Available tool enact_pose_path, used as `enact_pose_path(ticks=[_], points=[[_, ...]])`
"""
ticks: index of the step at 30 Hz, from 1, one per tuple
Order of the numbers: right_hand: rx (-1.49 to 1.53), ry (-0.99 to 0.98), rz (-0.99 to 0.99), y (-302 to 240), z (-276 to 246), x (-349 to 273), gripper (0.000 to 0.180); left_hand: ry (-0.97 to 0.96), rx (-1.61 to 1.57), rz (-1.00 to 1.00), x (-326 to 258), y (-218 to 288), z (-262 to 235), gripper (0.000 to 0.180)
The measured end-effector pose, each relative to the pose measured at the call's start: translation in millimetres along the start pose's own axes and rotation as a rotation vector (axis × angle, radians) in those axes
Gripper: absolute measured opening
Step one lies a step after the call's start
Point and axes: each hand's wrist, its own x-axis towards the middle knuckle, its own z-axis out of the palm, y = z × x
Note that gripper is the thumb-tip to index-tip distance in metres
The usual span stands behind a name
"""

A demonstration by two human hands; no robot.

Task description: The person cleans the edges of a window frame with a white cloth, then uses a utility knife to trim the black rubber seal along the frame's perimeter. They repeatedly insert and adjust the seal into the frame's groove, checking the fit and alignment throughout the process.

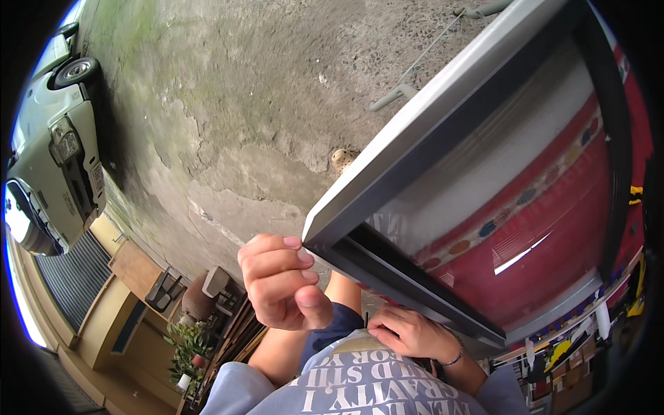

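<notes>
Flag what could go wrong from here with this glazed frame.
1. The left hand has bare fingertips right by the glazed frame at its pointed corner; a slip might scrape them.
2. The glass pane could crack if the frame dropped onto the rough ground.
3. A dropped frame might also hit the clog visible beside its edge.

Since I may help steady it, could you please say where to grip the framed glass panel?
Probably by its long, pale outer edge, coming from the left: that straight, narrow rim lies mostly exposed there, while the glass offers just a broad, flat face.
</notes>
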Motion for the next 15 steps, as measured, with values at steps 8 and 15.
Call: enact_pose_path(ticks=[8, 15], points=[[0.079, 0.136, -0.072, -11, 7, -18, 0.008, -0.261, 0.087, 0.054, 50, 22, -20, 0.018], [-0.09, 0.682, -0.209, -119, -74, -116, 0.007, -0.347, -0.157, -0.308, 102, 1, -13, 0.023]])
